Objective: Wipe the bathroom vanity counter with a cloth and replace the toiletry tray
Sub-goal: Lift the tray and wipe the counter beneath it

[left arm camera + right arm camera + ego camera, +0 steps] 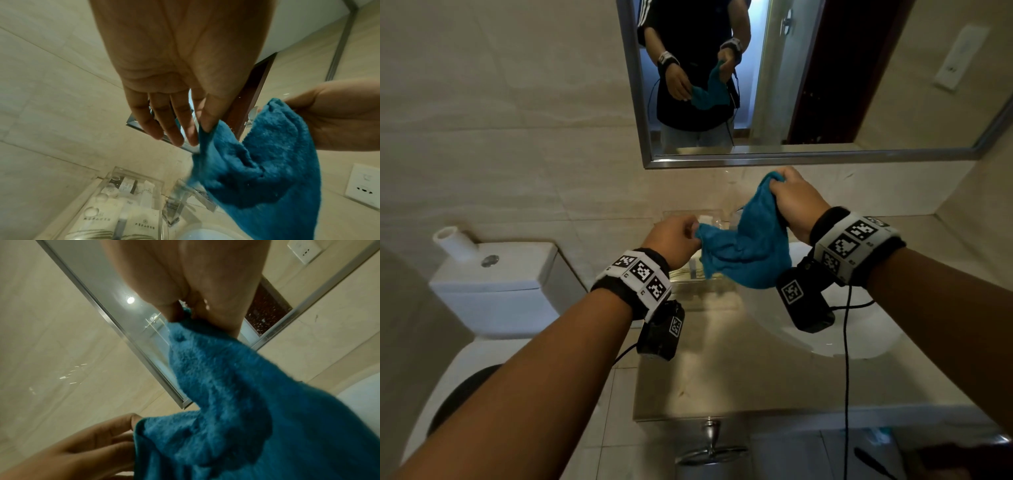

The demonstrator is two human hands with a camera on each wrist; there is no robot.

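A blue terry cloth [746, 246] hangs in the air above the beige vanity counter [722, 370], stretched between both hands. My left hand [674, 240] pinches its lower left corner between thumb and forefinger; the other fingers [164, 126] are straight. My right hand [794, 202] grips the upper end in a fist, higher and nearer the mirror. The cloth [259, 170] sags in folds between them and fills the right wrist view [236, 410]. A clear toiletry tray [127, 209] with white packets stands at the counter's back left, partly hidden behind the cloth.
A white basin [835, 329] is set in the counter's right part, with a chrome tap [180, 199] behind it. The mirror [808, 85] hangs above. A white toilet cistern [496, 281] stands left of the counter. A wall socket [363, 186] is at the right.
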